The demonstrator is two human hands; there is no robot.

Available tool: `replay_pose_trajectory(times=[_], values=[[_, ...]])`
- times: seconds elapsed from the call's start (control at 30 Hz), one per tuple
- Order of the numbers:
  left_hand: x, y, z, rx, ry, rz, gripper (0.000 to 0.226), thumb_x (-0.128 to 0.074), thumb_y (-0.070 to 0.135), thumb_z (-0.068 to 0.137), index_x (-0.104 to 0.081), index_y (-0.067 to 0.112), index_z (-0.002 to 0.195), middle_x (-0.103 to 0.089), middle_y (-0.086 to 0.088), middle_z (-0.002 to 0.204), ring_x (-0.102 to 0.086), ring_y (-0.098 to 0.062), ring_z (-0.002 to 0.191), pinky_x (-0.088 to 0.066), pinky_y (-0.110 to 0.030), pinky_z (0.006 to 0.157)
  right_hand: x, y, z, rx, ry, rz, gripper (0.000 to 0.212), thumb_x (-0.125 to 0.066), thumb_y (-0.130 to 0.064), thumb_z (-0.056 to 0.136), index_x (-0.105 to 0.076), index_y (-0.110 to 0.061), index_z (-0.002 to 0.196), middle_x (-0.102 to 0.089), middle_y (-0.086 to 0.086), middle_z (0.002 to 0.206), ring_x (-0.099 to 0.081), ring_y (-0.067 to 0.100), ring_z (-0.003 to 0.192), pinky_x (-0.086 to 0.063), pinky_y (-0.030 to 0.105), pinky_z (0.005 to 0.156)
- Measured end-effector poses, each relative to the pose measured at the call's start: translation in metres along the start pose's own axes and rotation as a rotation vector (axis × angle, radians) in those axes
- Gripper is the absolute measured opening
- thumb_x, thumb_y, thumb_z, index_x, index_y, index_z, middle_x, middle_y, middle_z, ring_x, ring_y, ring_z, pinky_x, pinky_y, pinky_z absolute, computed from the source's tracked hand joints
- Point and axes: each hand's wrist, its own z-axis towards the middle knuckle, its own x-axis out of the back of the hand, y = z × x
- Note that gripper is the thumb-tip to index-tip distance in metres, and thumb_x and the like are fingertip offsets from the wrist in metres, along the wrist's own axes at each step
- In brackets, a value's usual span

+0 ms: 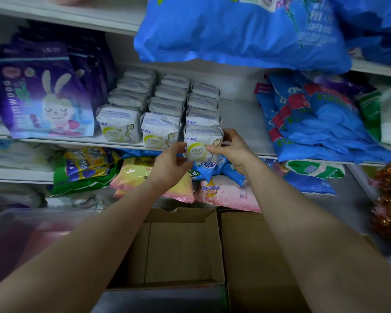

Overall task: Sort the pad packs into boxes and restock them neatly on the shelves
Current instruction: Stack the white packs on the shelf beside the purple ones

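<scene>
Pack in hand: a white pad pack [202, 143] sits at the front lip of the middle shelf [242, 118], centre of the frame, heading the right-hand column of the same packs.
Left hand [169, 161]: fingers curled onto the pack's left edge — thumb and fingertips pinch it low on the front face.
Right hand [231, 146]: thumb on the front, fingers wrapped round the right side, so both hands have hold of the one pack.
Rows behind: three columns of white packs [165, 107] run back toward the shelf wall, each touching the next.
Handling: likely light and soft, with a slick film wrap that would dent under a hard squeeze; holding both side edges looks the safest way to keep it square.
Edges: the pack's base seems to overhang the shelf lip slightly, so it could tip forward if let go too soon.
Open room: bare shelf lies to the right of the column, before the blue bags [314, 123]; the purple rabbit packs [45, 93] close off the left.
Below: open cardboard boxes [183, 247] sit under the arms at lower centre — little clearance there for the elbows.
</scene>
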Motion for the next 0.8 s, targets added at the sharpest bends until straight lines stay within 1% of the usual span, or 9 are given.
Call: replay_pose_trajectory(times=[0.1,0.2,0.27,0.3,0.4,0.5,0.63,0.73,0.8], values=[[0.001,0.000,0.001,-0.027,0.006,0.004,0.052,-0.068,0.013,0.088,-0.049,0.018,0.136,-0.062,0.002,0.124,-0.065,-0.010,0.100,-0.058,-0.036,0.083,0.000,0.000,0.004,-0.012,-0.007,0.026,0.059,-0.083,-0.004,0.074,-0.050,-0.016,0.122,-0.064,0.000,0.107,-0.061,0.020,0.109,-0.054,0.037,0.093],[0.002,0.000,0.003,-0.068,0.018,0.010,0.051,-0.068,0.011,0.088,-0.051,0.018,0.136,-0.060,0.002,0.123,-0.063,-0.010,0.102,-0.057,-0.029,0.081,-0.001,0.003,0.009,-0.014,0.008,0.063,0.058,-0.084,-0.006,0.073,-0.052,-0.018,0.120,-0.065,0.001,0.111,-0.062,0.022,0.111,-0.051,0.047,0.100],[0.002,0.000,0.006,-0.080,0.022,0.017,0.050,-0.067,0.010,0.088,-0.052,0.016,0.136,-0.058,0.001,0.122,-0.062,-0.010,0.104,-0.053,-0.022,0.080,-0.001,0.004,0.010,-0.011,0.016,0.072,0.059,-0.083,-0.004,0.073,-0.052,-0.018,0.121,-0.065,0.000,0.110,-0.063,0.023,0.110,-0.052,0.046,0.099],[0.001,-0.002,0.008,-0.079,0.012,0.026,0.050,-0.067,0.010,0.088,-0.052,0.015,0.136,-0.059,0.000,0.123,-0.061,-0.011,0.106,-0.052,-0.022,0.082,-0.001,0.005,0.009,-0.006,0.021,0.060,0.060,-0.083,-0.003,0.073,-0.051,-0.017,0.122,-0.064,0.000,0.109,-0.063,0.022,0.108,-0.053,0.045,0.097],[0.001,-0.009,0.012,-0.066,-0.032,0.064,0.055,-0.066,0.012,0.089,-0.048,0.015,0.141,-0.056,-0.003,0.130,-0.060,-0.014,0.113,-0.053,-0.035,0.094,-0.008,0.006,0.010,0.011,0.061,-0.008,0.063,-0.082,-0.001,0.073,-0.049,-0.015,0.125,-0.063,0.002,0.106,-0.064,0.019,0.096,-0.057,0.041,0.090],[-0.002,-0.010,0.013,-0.069,-0.073,0.101,0.062,-0.064,0.012,0.090,-0.040,0.012,0.147,-0.044,-0.004,0.145,-0.055,-0.016,0.123,-0.050,-0.039,0.100,-0.019,0.008,0.017,0.015,0.153,-0.097,0.065,-0.085,-0.009,0.073,-0.048,-0.016,0.126,-0.066,0.007,0.108,-0.066,0.023,0.098,-0.056,0.043,0.091],[-0.006,-0.011,0.017,-0.084,-0.128,0.197,0.066,-0.064,0.013,0.091,-0.034,0.011,0.150,-0.025,-0.001,0.159,-0.047,-0.018,0.132,-0.041,-0.035,0.109,-0.031,0.004,0.027,-0.008,0.233,-0.202,0.062,-0.085,-0.020,0.074,-0.048,-0.014,0.123,-0.066,0.006,0.109,-0.066,0.024,0.100,-0.054,0.042,0.093],[-0.006,-0.012,0.020,-0.092,-0.154,0.215,0.067,-0.064,0.013,0.091,-0.033,0.015,0.151,-0.025,0.002,0.160,-0.044,-0.018,0.135,-0.042,-0.033,0.109,-0.036,0.001,0.032,0.009,0.254,-0.279,0.063,-0.084,-0.026,0.074,-0.046,-0.014,0.123,-0.064,0.008,0.117,-0.065,0.024,0.102,-0.053,0.040,0.093],[-0.004,-0.012,0.020,-0.095,-0.149,0.232,0.067,-0.063,0.014,0.091,-0.033,0.017,0.151,-0.028,0.000,0.158,-0.043,-0.019,0.136,-0.047,-0.040,0.104,-0.036,0.002,0.033,0.026,0.259,-0.343,0.068,-0.084,-0.027,0.074,-0.044,-0.014,0.128,-0.060,0.010,0.122,-0.063,0.025,0.106,-0.051,0.035,0.092]])
